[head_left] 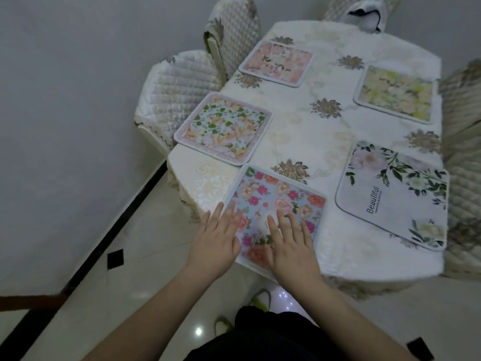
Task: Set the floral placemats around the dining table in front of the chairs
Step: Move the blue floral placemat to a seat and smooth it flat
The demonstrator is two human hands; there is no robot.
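Several floral placemats lie on the white-clothed dining table (320, 142). A blue mat with pink and orange roses (276, 196) lies at the near end. My left hand (221, 238) rests flat on its left edge, fingers spread. My right hand (291, 241) lies flat on its near part, fingers apart. An orange-and-green mat (223, 127) and a pale pink mat (277, 62) lie along the left side. A yellow mat (395, 93) and a white "Beautiful" mat (393, 194) lie along the right side.
Quilted covered chairs stand at the left (177, 89), far left (234, 32) and right (463, 142). Another chair at the far end holds a white and black item (364, 15). Glossy tiled floor (145, 256) and a wall lie to the left. My slippered feet (260, 299) show below.
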